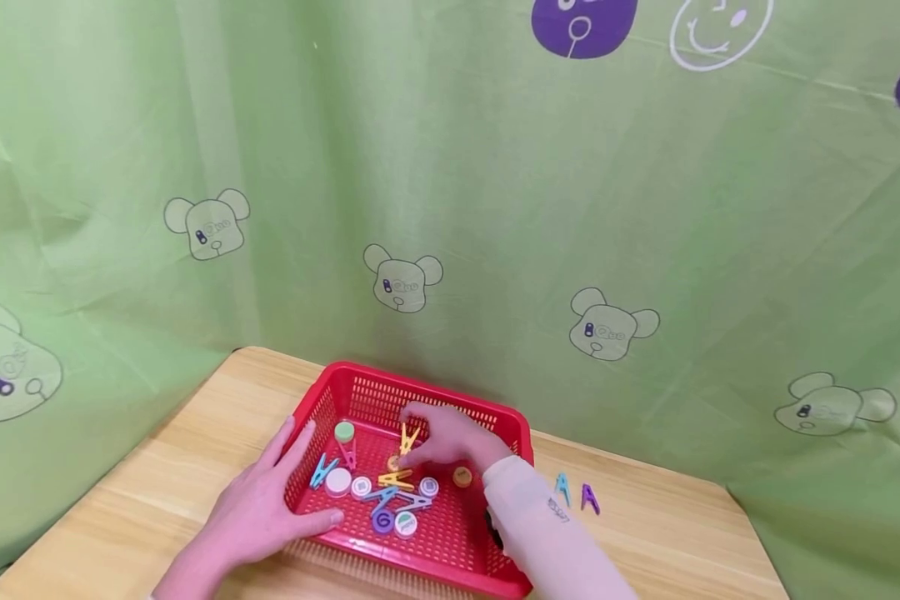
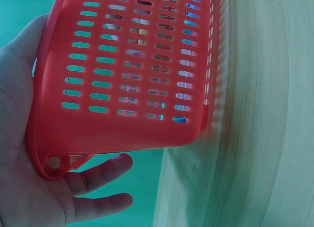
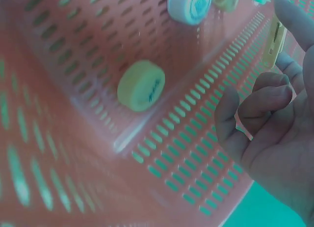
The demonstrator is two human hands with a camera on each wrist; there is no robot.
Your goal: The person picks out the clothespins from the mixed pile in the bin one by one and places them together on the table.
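Note:
A red plastic basket (image 1: 517, 425) stands on the table with small clothespins and round bottle caps inside. My left hand (image 1: 258, 508) rests at its left front corner, fingers extended along the rim and thumb over the front edge. Reaching into the basket, my right hand (image 1: 450, 435) pinches a yellow clothespin (image 3: 274, 44) between thumb and forefinger; its other fingers are bent. Another yellow clothespin (image 1: 395, 479) lies just below that hand. Around it are a blue clothespin (image 1: 322, 472), a pink clothespin (image 1: 348, 454), a green cap (image 1: 344, 432), a purple cap (image 1: 382, 522) and an orange cap (image 1: 462, 477).
Right of the basket, a light blue clothespin (image 1: 562, 488) and a purple clothespin (image 1: 589, 499) lie on the wooden table (image 1: 667, 533). A green curtain (image 1: 480, 183) with printed bear heads hangs behind and at both sides. Something dark shows partly beneath the right sleeve.

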